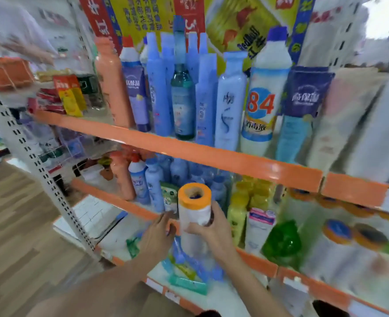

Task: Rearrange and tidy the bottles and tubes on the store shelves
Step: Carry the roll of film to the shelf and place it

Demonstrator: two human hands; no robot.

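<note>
Wrapped around the middle of a white roll with an orange end (194, 216), the right hand (212, 232) holds it upright in front of the orange edge of the middle shelf (129, 203), its fingers curled on the roll's near side and the thumb behind. Just beside it the left hand (159, 234) holds nothing, its fingers loosely bent and reaching toward the roll's lower left; whether the fingertips touch the roll cannot be told. As a judgement, the tidying looks partly done: on the top shelf (212, 154) the bottles and tubes stand upright in a close row, among them a white bottle marked 84 (261, 110), a teal bottle (183, 99) and a peach bottle (111, 83). On the middle shelf blue and white bottles stand in a cluster behind the roll, with yellow bottles (241, 207) to their right. The bottom shelf (257, 264) seems least ordered, with flat teal and blue packets (189, 277) lying loose under the hands. The roll in hand has yet to find a place, possibly among the similar orange-capped rolls (349, 234) at lower right. Motion blur smears most labels, the right side of the shelves is stretched and washed out, and the roll's lower end merges with the packets behind it.
</note>
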